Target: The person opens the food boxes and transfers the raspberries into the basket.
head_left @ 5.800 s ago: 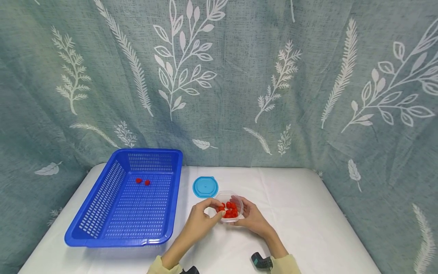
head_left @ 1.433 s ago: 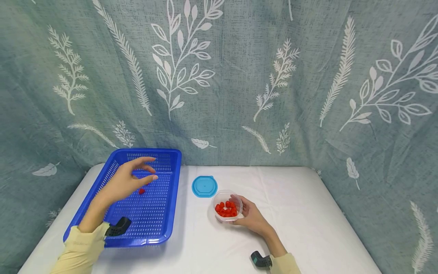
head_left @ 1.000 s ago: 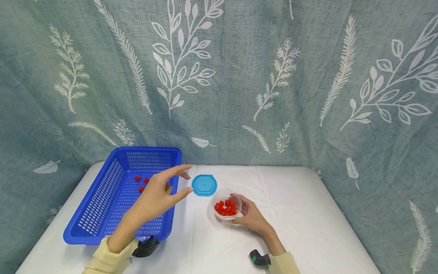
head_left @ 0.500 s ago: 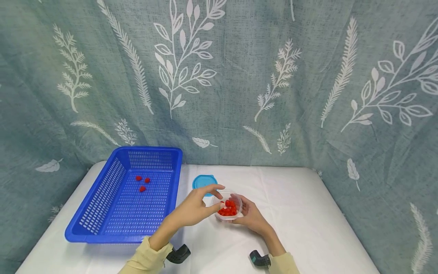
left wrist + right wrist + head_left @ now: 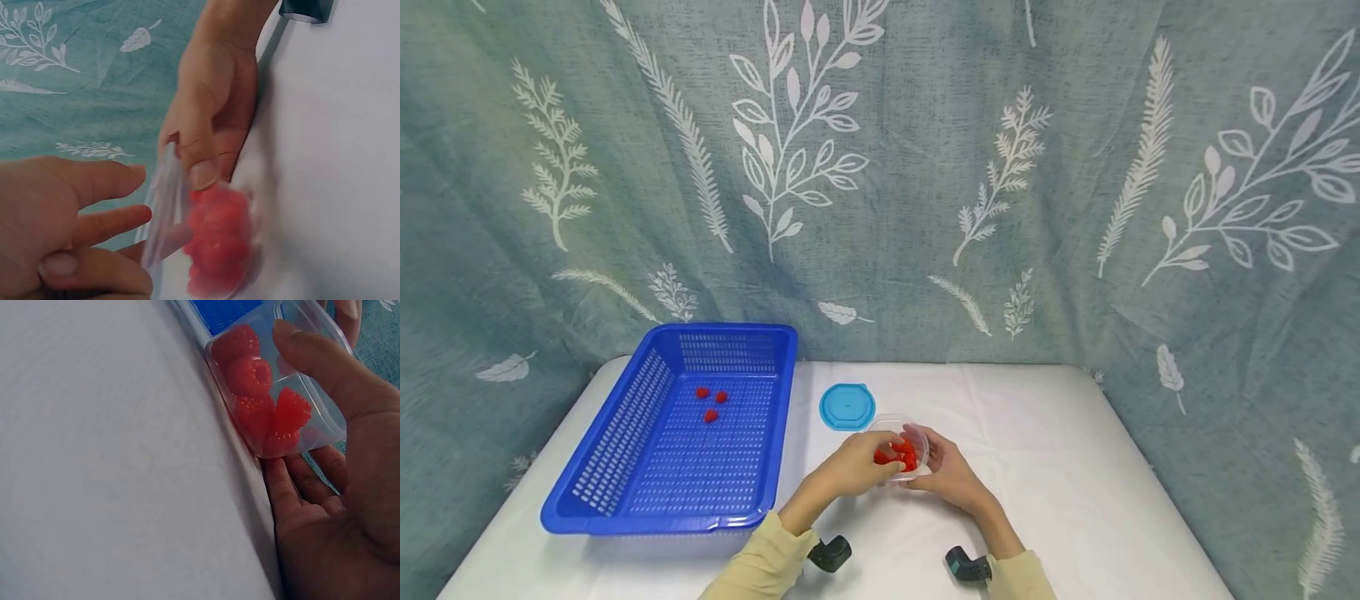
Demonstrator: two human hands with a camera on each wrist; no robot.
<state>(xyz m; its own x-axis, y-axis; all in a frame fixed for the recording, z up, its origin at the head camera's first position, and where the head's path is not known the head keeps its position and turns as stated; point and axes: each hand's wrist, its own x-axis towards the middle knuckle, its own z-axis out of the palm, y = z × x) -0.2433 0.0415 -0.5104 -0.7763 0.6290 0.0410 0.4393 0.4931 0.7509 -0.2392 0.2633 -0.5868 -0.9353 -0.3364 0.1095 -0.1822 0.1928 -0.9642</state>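
In the head view, my right hand grips a small clear tub from the right, thumb in front. My left hand reaches over its left rim, thumb and forefinger apart above the red raspberries. The left wrist view has the left hand at the tub's wall, fingers spread, one partly behind the clear plastic. Raspberries lie piled in the tub in the right wrist view, where the right hand holds it by its side. The left fingertips are partly hidden.
A blue perforated basket stands at the left with three raspberries towards its back. Behind the tub, a light-blue lid lies on the white-covered table. A green leaf-patterned cloth hangs behind and at the sides.
From above the basket, my left hand has moved right to the tub, and its fingers are now lower inside the rim. The basket shows three raspberries instead of the earliest two. The right hand keeps its grip.
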